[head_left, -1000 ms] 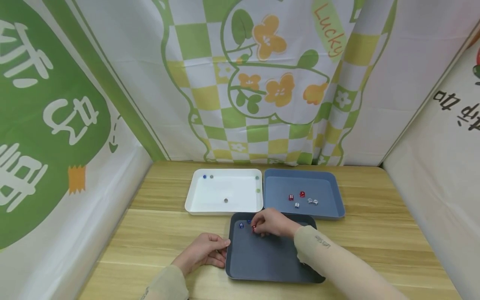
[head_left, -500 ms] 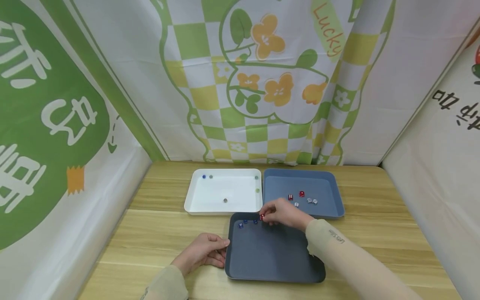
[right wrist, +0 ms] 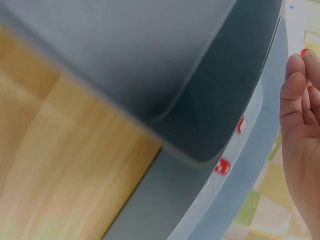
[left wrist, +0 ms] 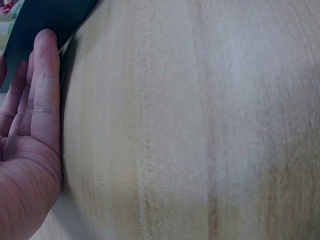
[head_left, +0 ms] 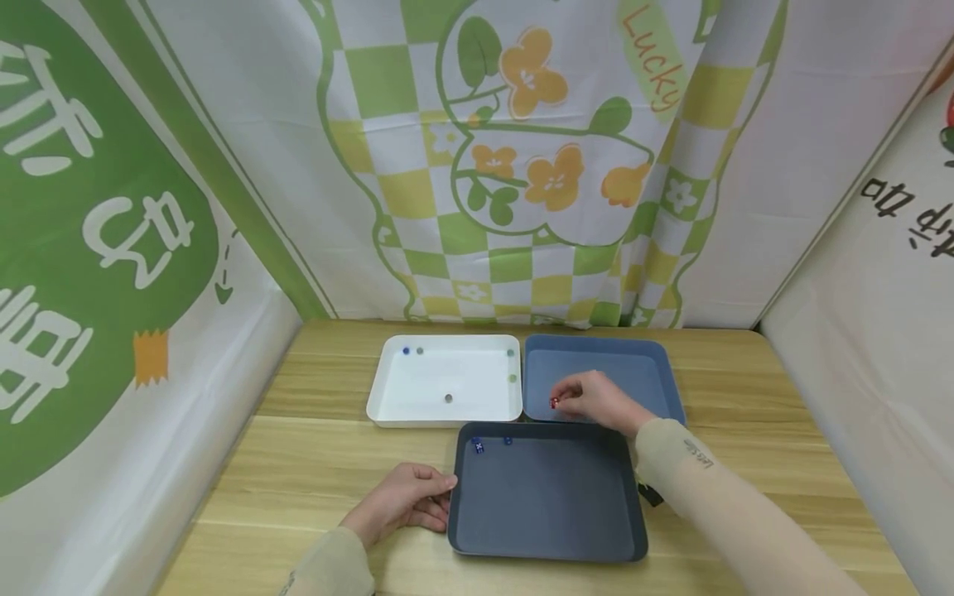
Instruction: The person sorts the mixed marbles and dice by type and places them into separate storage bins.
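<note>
My right hand (head_left: 599,401) pinches a red die (head_left: 555,403) between thumb and fingertips, over the front left of the blue tray (head_left: 659,372). In the right wrist view, red dice (right wrist: 222,166) show in that tray; from the head view my hand hides the dice there. My left hand (head_left: 413,499) holds the left edge of the dark grey tray (head_left: 551,513), thumb at the rim and fingers along the outer wall. Blue dice (head_left: 479,448) lie in the dark tray's far left corner, with another blue die (head_left: 508,441) near its back wall.
Left of the blue tray stands a white tray (head_left: 417,416) with several small marbles (head_left: 449,398). All three trays sit on a wooden table (head_left: 313,463). A printed curtain (head_left: 522,281) hangs behind it, with fabric walls on both sides.
My right hand lifted the red die from the dark tray's far left part and carried it right, to over the blue tray. The left hand stayed at the dark tray's edge.
</note>
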Tool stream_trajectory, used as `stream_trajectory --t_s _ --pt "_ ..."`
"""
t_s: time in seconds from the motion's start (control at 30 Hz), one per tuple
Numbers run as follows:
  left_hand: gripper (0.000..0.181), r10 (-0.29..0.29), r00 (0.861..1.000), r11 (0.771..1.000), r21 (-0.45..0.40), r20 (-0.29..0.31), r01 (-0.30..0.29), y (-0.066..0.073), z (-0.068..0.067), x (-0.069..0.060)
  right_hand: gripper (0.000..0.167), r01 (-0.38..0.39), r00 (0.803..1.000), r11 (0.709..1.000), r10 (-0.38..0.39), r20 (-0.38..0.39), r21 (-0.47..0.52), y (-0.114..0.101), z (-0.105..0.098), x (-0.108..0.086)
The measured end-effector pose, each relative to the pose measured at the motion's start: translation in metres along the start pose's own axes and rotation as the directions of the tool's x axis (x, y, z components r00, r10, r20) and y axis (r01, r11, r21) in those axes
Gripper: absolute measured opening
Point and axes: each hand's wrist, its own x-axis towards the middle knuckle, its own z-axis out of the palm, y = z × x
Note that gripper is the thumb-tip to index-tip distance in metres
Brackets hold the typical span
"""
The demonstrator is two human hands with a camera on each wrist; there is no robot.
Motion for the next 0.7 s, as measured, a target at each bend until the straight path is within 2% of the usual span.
stream_trajectory --t_s 0.33,0.7 --pt "0.034 0.003 1.0 1.0 0.001 -0.005 -0.003 0.0 0.0 0.0 0.025 -0.072 0.996 0.996 0.075 -0.051 0.057 0.021 -0.027 -0.003" --pt "0.033 0.008 1.0 1.0 -0.004 -0.004 -0.008 0.0 0.001 -0.001 0.03 -0.099 0.987 0.994 0.103 -0.126 0.035 0.044 -0.049 -0.007"
